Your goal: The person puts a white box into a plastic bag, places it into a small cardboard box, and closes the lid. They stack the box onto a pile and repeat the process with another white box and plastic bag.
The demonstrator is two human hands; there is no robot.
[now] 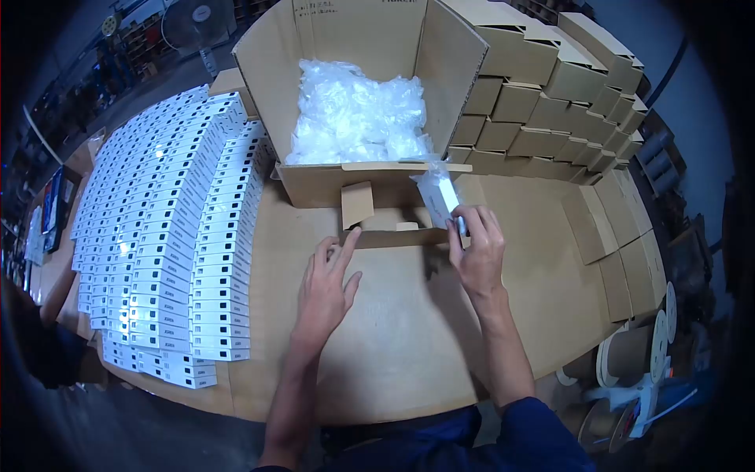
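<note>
Pinched in my right hand (481,256) is a white item in a clear plastic bag (437,197), held tilted above the right end of a small open cardboard box (397,238). My left hand (325,287) has its fingers spread, and the index fingertip is at the front left edge of that box. An upright flap (358,206) stands at the box's left end. Behind it, a large open carton (314,187) holds a heap of clear plastic bags (358,110), whose contents I cannot make out.
Rows of stacked white boxes (165,244) cover the table's left side. Closed brown cartons (535,118) are piled at the back right, with more brown boxes (629,244) along the right edge. Spools (633,354) stand beyond it. Another person's arm (59,295) shows far left.
</note>
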